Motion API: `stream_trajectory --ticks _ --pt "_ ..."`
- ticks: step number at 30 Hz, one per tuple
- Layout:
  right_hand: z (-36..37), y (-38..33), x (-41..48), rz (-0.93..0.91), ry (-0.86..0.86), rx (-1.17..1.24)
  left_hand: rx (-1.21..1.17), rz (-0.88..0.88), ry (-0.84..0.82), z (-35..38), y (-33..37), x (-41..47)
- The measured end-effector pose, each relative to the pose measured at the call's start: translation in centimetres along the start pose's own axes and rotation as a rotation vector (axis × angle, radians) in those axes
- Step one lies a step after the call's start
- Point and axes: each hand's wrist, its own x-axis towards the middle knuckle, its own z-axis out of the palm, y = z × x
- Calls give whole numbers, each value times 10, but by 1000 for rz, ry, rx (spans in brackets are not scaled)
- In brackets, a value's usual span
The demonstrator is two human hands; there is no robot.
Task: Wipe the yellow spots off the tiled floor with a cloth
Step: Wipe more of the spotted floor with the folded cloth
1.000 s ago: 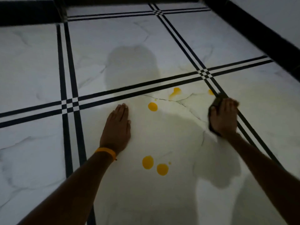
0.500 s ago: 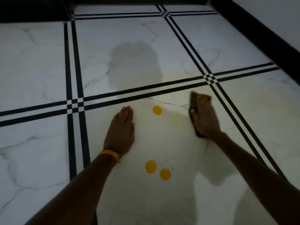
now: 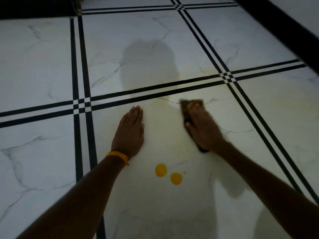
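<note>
Floor of white marble-look tiles, grey-veined, divided by double black lines. Two round yellow spots lie side by side near the centre of the nearest tile, the second at about 4 o'clock from the first, with a tiny yellow speck just beside it at 2 o'clock. Faint yellowish smear visible on the tile around the cloth. Cloth dark, brownish, pressed flat to the floor at about 1 o'clock from the spots, near the black line. Right hand lies on top of it, fingers extended and flat, pinning the cloth down; outline blurred. Left hand rests palm-down on bare tile, fingers straight and together, holding nothing. Orange wristband on the left wrist.
</note>
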Motion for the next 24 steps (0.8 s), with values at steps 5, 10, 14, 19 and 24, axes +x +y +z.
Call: stream_trajectory --ticks 5,10,14,19,24 --pt "5 -28 89 323 11 22 1 7 -5 0 0 0" --pt "14 -90 -22 -245 -36 9 7 28 27 1 -4 1" --pt "-10 31 -48 125 63 93 14 18 20 1 -2 1" --pt "-14 56 8 491 74 -7 12 35 43 3 -3 2" --pt "1 -36 -78 37 11 -12 79 5 21 -2 -1 -2"
